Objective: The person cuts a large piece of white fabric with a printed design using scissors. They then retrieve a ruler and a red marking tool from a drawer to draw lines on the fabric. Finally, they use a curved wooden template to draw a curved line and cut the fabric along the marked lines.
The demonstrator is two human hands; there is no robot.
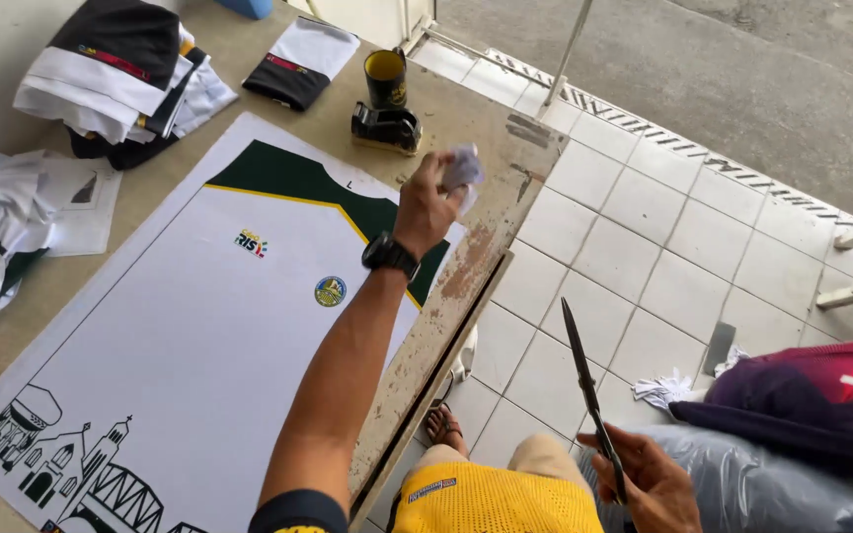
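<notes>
- My left hand point(426, 205) is raised over the far right edge of the table point(491, 188), fingers curled tight round a crumpled scrap of white paper point(464, 168) that pokes out above the knuckles.
- My right hand point(644, 484) sits low by my lap, closed on the handles of a pair of dark scissors point(584, 380); the blades are together, their long axis running up and slightly left, tip away from me.
- The scissors lie well to the right of and below the scrap, off the table over the tiled floor point(663, 247); the left hand is the nearer one to the printed sheet point(199, 336).
- That sheet lies flat under my forearm: white, with a dark green yoke edged in yellow at the far end.
- On it, a small multicoloured logo point(251, 243) to the left, a round blue-green badge point(330, 291) nearer my arm, and black line-drawn buildings point(61, 464) at the near corner.
- A dark mug with yellow inside point(385, 77) stands beyond my hand.
</notes>
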